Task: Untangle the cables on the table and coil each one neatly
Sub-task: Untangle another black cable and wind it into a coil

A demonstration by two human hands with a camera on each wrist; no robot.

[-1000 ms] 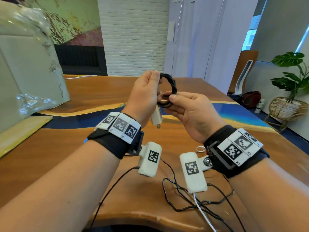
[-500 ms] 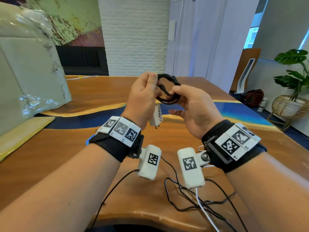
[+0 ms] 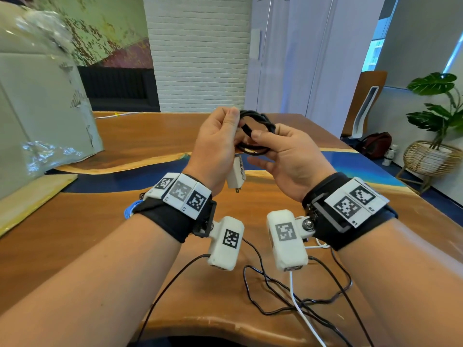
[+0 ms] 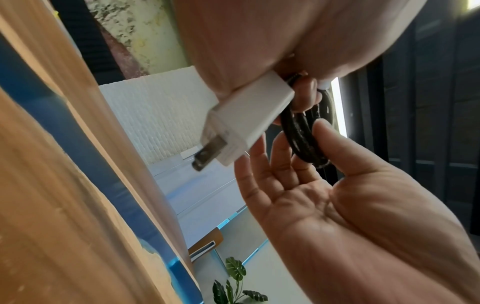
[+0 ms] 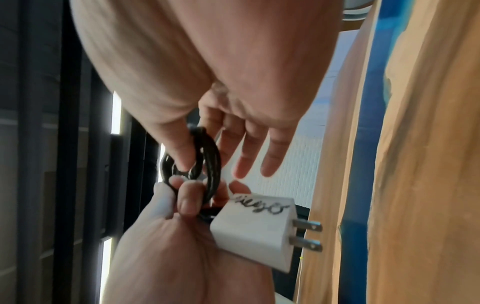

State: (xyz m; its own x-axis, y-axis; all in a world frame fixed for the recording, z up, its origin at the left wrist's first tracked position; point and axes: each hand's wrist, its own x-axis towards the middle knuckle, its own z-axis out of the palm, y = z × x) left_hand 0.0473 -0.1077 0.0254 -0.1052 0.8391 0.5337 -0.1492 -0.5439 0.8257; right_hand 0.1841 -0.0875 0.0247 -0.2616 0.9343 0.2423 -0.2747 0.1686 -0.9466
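Note:
A black cable (image 3: 259, 121) wound into a small coil is held up above the table between both hands. My left hand (image 3: 220, 141) grips the coil's left side, and the white plug adapter (image 3: 235, 175) hangs below that hand. In the left wrist view the adapter (image 4: 246, 121) sits against the palm beside the coil (image 4: 309, 135). My right hand (image 3: 278, 151) pinches the coil with thumb and forefinger; its other fingers are spread loose. The right wrist view shows the thumb through the coil (image 5: 205, 156) and the adapter (image 5: 257, 232) with its two prongs.
Thin black wires (image 3: 270, 289) and a white wire (image 3: 303, 319) lie tangled on the wooden table (image 3: 125, 216) near its front edge. A large box wrapped in plastic (image 3: 37, 101) stands at the left. A potted plant (image 3: 441, 116) and a chair stand beyond the table's right side.
Both hands have lifted slightly. The right hand has turned the coil and shifted its pinch, and the cable's end now lies across the loop. The left hand keeps its hold.

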